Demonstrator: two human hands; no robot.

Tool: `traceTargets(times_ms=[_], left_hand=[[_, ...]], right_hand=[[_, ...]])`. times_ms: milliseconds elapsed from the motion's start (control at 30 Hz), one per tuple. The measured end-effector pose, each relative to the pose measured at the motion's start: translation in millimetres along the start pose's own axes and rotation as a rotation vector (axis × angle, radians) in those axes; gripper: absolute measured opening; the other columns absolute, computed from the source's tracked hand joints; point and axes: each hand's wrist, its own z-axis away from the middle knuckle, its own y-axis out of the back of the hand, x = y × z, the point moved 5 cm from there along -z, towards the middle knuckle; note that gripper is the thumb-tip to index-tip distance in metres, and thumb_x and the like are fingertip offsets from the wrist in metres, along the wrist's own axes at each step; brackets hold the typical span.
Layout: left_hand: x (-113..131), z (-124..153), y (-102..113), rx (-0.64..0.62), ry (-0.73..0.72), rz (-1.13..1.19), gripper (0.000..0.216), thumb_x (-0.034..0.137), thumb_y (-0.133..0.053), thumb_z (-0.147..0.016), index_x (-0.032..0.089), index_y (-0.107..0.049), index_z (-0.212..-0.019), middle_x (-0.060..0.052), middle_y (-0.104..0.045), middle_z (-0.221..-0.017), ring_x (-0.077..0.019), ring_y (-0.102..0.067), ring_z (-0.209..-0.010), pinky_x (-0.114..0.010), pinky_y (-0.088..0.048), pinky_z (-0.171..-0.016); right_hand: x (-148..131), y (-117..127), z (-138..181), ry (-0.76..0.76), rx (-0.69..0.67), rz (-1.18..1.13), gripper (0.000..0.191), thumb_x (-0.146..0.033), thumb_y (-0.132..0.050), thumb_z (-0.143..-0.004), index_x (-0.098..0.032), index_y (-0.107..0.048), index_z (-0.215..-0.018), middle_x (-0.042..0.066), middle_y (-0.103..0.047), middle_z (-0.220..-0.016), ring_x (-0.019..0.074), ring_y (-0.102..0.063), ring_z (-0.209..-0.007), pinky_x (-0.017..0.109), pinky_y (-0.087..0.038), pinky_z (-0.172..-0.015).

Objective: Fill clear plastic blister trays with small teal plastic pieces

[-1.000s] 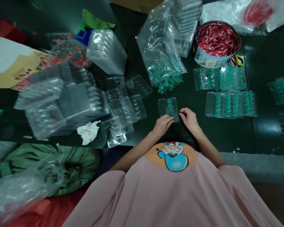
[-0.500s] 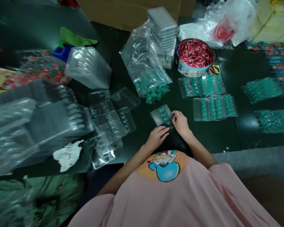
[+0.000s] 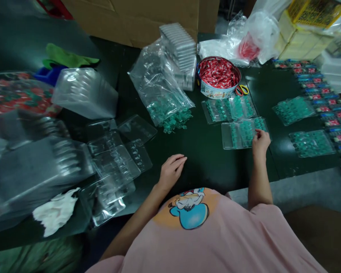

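My right hand (image 3: 260, 141) reaches out to the right, its bent fingers gripping the right end of a clear blister tray filled with green pieces (image 3: 240, 133). That tray lies on the dark green table (image 3: 207, 155), just below another filled tray (image 3: 229, 108). My left hand (image 3: 172, 168) rests near the table's front edge with fingers stretched out and slightly apart, holding nothing. The nearest things to it are several empty clear trays (image 3: 119, 151) on its left.
A plastic bag of loose green pieces (image 3: 165, 102) lies behind the hands. A round tin of red sachets (image 3: 218, 76) has scissors (image 3: 242, 90) beside it. More filled trays (image 3: 294, 110) lie at right. Stacked clear trays (image 3: 85, 93), a white tissue (image 3: 55, 212) and a cardboard box (image 3: 136, 15) are at left and back.
The small tray that both hands held in front of me is gone from there. My right hand has moved right to the filled trays. My left hand has let go and rests alone.
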Motion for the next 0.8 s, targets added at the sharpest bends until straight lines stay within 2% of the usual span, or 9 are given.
traceTargets(times_ms=[133, 233, 333, 400, 467, 533, 700, 800], left_hand=[[-8.7, -4.5, 7.9, 0.035, 0.022, -0.011, 0.020, 0.020, -0.055, -0.092, 0.023, -0.071, -0.104, -0.007, -0.069, -0.105, -0.0178, -0.067, -0.096, -0.033, -0.058, -0.084], [-15.5, -5.9, 19.2, 0.074, 0.041, -0.029, 0.019, 0.018, -0.056, -0.091, 0.022, -0.071, -0.103, -0.008, -0.069, -0.106, -0.0173, -0.067, -0.096, -0.032, -0.058, -0.085], [-22.9, -1.7, 37.5, 0.133, 0.106, -0.097, 0.018, 0.020, -0.056, -0.091, 0.022, -0.072, -0.101, -0.007, -0.069, -0.106, -0.0170, -0.067, -0.095, -0.033, -0.057, -0.085], [-29.6, 5.2, 51.9, 0.167, 0.173, -0.161, 0.018, 0.022, -0.056, -0.092, 0.022, -0.072, -0.100, -0.007, -0.069, -0.106, -0.0173, -0.066, -0.096, -0.034, -0.056, -0.087], [-39.5, 14.6, 66.1, 0.188, 0.249, -0.252, 0.019, 0.023, -0.055, -0.092, 0.021, -0.071, -0.102, -0.008, -0.068, -0.107, -0.0188, -0.065, -0.099, -0.037, -0.054, -0.092], [-53.4, 26.1, 79.8, 0.199, 0.344, -0.386, 0.023, 0.024, -0.057, -0.091, 0.021, -0.069, -0.109, -0.009, -0.067, -0.112, -0.0224, -0.062, -0.107, -0.044, -0.050, -0.098], [-86.7, 51.7, 106.4, 0.242, 0.549, -0.614, 0.041, 0.024, -0.059, -0.086, 0.018, -0.061, -0.127, -0.018, -0.053, -0.136, -0.0328, -0.047, -0.128, -0.054, -0.041, -0.106], [-97.2, 54.8, 114.4, 0.224, 0.627, -0.675, 0.046, 0.024, -0.059, -0.086, 0.017, -0.058, -0.131, -0.020, -0.047, -0.142, -0.0386, -0.041, -0.132, -0.060, -0.040, -0.105]], right_hand=[[22.3, 1.9, -6.2, -0.094, 0.047, 0.067, 0.039, -0.009, -0.042, -0.069, -0.011, -0.069, -0.098, 0.013, -0.057, -0.093, 0.0223, -0.055, -0.084, 0.041, -0.047, -0.087], [24.1, 5.6, -8.9, -0.131, 0.039, 0.097, 0.039, -0.009, -0.042, -0.070, -0.010, -0.068, -0.099, 0.015, -0.057, -0.095, 0.0240, -0.055, -0.088, 0.044, -0.046, -0.089], [6.4, 17.9, -5.9, -0.062, 0.091, 0.082, 0.035, -0.012, -0.045, -0.073, -0.013, -0.068, -0.100, 0.014, -0.059, -0.094, 0.0273, -0.055, -0.095, 0.048, -0.045, -0.091], [-17.2, 24.1, 1.8, 0.031, 0.156, 0.023, 0.033, -0.015, -0.045, -0.077, -0.015, -0.068, -0.102, 0.013, -0.060, -0.095, 0.0278, -0.056, -0.098, 0.048, -0.045, -0.092], [-49.1, 18.8, 15.4, 0.136, 0.144, -0.082, 0.032, -0.019, -0.043, -0.085, -0.017, -0.067, -0.106, 0.012, -0.061, -0.098, 0.0264, -0.057, -0.101, 0.045, -0.046, -0.093], [-88.2, -2.2, 36.6, 0.223, -0.028, -0.214, 0.030, -0.025, -0.043, -0.090, -0.018, -0.067, -0.107, 0.011, -0.064, -0.098, 0.0252, -0.059, -0.099, 0.044, -0.047, -0.091], [-202.9, -73.6, 125.8, 0.431, -0.669, -0.633, 0.024, -0.031, -0.049, -0.092, -0.020, -0.068, -0.099, 0.009, -0.070, -0.098, 0.0219, -0.065, -0.090, 0.038, -0.052, -0.082], [-259.6, -109.0, 175.7, 0.541, -0.910, -0.723, 0.021, -0.026, -0.050, -0.091, -0.020, -0.069, -0.099, 0.007, -0.069, -0.097, 0.0200, -0.065, -0.086, 0.036, -0.052, -0.080]])
